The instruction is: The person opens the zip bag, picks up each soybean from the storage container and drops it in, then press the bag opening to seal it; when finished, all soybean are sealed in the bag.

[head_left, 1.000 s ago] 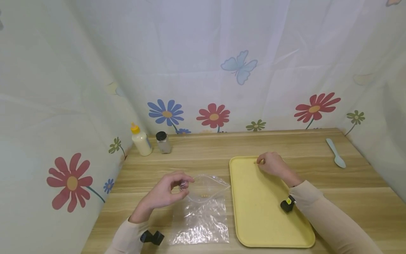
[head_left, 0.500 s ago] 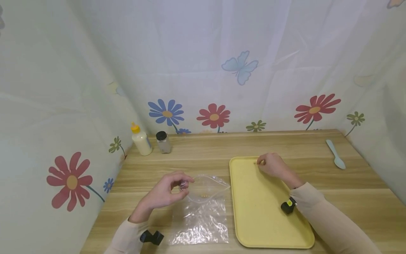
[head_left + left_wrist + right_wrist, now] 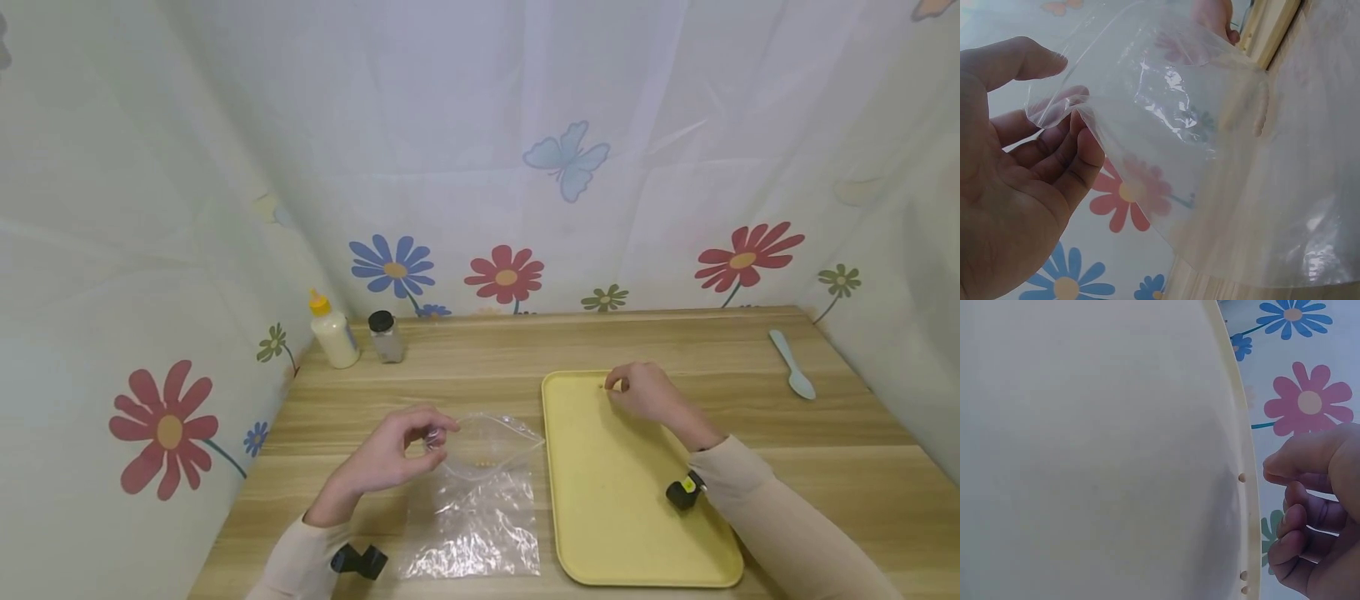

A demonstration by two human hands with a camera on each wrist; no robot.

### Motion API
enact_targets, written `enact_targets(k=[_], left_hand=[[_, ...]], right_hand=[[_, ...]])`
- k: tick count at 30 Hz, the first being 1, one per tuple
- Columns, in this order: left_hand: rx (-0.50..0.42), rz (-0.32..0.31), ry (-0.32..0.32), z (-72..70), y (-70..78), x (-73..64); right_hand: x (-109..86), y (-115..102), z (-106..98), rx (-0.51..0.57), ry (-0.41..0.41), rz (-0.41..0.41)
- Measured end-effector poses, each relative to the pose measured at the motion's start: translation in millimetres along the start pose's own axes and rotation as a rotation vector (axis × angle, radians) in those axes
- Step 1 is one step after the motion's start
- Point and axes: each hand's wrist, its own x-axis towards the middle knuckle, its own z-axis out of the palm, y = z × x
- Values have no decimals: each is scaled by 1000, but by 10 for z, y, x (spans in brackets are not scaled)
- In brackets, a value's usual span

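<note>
Seemingly picking step: left hand [image 3: 393,450] grips clear plastic zip bag [image 3: 480,521], right hand [image 3: 643,388] curls, can't tell if pinching, beside small round tan bead [image 3: 1242,477] on yellow rectangular tray [image 3: 637,525]; next likely needs precise fingertip pinch.

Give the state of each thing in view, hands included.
Plastic bag: mouth open, yellow bits inside
Tray: flat, round bits along far edge
Left hand: holds bag's rim
Right hand: at tray's far edge, grip unclear
Yellow-topped bottle: upright
Black-lidded jar: upright, closed
Spoon: lying on table
</note>
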Motion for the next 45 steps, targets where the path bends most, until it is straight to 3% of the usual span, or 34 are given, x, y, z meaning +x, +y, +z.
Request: enact_targets(k=[18,32,45], left_hand=[[-14,6,-3,5,-25,2],[-13,-1,9,6,25,15],[-12,13,1,7,-16,4]], right_hand=[[-65,-236,-84,8,14,-24],[-101,-498,-200,19,98,-134],[-160,-828,-285,47,131,-201]])
